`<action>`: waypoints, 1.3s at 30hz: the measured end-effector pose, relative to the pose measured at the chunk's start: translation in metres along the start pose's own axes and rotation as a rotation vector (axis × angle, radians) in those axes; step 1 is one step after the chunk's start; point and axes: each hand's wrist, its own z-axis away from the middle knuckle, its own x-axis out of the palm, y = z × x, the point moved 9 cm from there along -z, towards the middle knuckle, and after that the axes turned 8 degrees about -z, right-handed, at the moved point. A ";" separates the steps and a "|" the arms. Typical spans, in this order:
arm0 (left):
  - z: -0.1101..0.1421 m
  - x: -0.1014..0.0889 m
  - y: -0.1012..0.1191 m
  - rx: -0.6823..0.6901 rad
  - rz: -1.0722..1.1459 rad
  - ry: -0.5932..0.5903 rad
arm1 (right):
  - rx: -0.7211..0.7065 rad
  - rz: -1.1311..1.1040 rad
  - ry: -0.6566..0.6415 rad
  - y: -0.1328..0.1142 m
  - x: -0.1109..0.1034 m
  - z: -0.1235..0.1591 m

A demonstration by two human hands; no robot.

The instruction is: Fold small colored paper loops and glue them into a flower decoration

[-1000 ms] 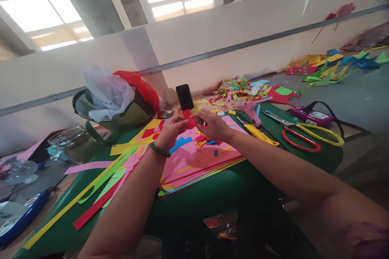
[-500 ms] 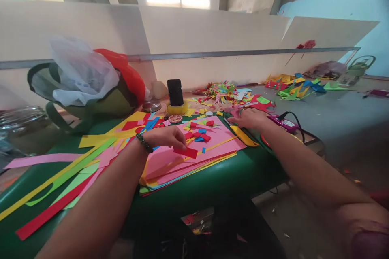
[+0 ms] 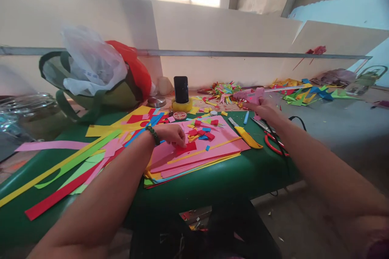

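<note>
Between the fingers of my left hand is a small red paper piece, low over a stack of pink paper sheets. My right hand grips a pink hot glue gun, raised above the table with a glue stick sticking out of its back. Small cut pieces in red, blue and yellow lie on the pink sheet, beside a long yellow strip. A yellow-handled utility knife rests across the sheet's right corner. Below my right hand are red-handled scissors.
Long coloured paper strips cover the table's left side. Behind stand a green bag, a tape roll and a phone. Heaps of cut paper and a light blue pen-like stick are farther right.
My right hand has lifted the glue gun off the table, uncovering the scissors and the blue stick. My left hand keeps the red piece, now lower and flatter against the sheet. The view has shifted slightly.
</note>
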 end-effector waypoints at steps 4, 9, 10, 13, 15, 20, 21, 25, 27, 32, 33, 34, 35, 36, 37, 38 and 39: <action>-0.007 0.005 -0.004 0.007 0.084 -0.019 | -0.010 -0.031 -0.233 -0.031 0.018 0.049; -0.014 -0.001 -0.015 -0.023 0.233 0.102 | -0.167 0.092 -0.651 -0.059 0.087 0.103; -0.015 -0.003 -0.016 -0.031 0.240 0.132 | -0.189 0.132 -0.674 -0.062 0.095 0.108; -0.015 -0.002 -0.014 0.002 0.197 0.105 | -0.224 0.227 -0.701 -0.068 0.112 0.110; -0.015 0.005 -0.007 0.062 0.142 0.017 | -0.218 0.275 -0.702 -0.070 0.119 0.106; -0.015 0.006 -0.007 0.064 0.055 -0.005 | -0.165 0.288 -0.682 -0.064 0.123 0.096; -0.016 0.007 -0.007 0.069 0.053 -0.008 | -0.165 0.272 -0.696 -0.064 0.123 0.096; -0.018 0.008 -0.007 0.091 0.067 -0.018 | -0.183 0.198 -0.748 -0.065 0.121 0.100; -0.018 0.007 -0.010 0.063 0.054 0.000 | -0.175 0.184 -0.728 -0.065 0.120 0.099; -0.017 0.009 -0.006 0.121 0.079 -0.033 | -0.166 0.178 -0.713 -0.065 0.124 0.098; -0.017 0.009 -0.006 0.128 0.093 -0.035 | -0.165 0.192 -0.720 -0.065 0.124 0.098; -0.017 0.008 -0.006 0.128 0.104 -0.031 | -0.161 0.211 -0.728 -0.064 0.124 0.099; -0.016 0.007 -0.006 0.122 0.108 -0.023 | -0.156 0.226 -0.741 -0.063 0.123 0.100; -0.016 0.007 -0.007 0.113 0.104 -0.016 | -0.152 0.233 -0.756 -0.063 0.123 0.101; -0.016 0.007 -0.007 0.101 0.093 -0.011 | -0.152 0.230 -0.765 -0.063 0.123 0.102; -0.015 0.006 -0.007 0.088 0.078 -0.007 | -0.154 0.221 -0.769 -0.064 0.124 0.102; -0.015 0.006 -0.008 0.074 0.061 -0.005 | -0.162 0.207 -0.768 -0.066 0.124 0.103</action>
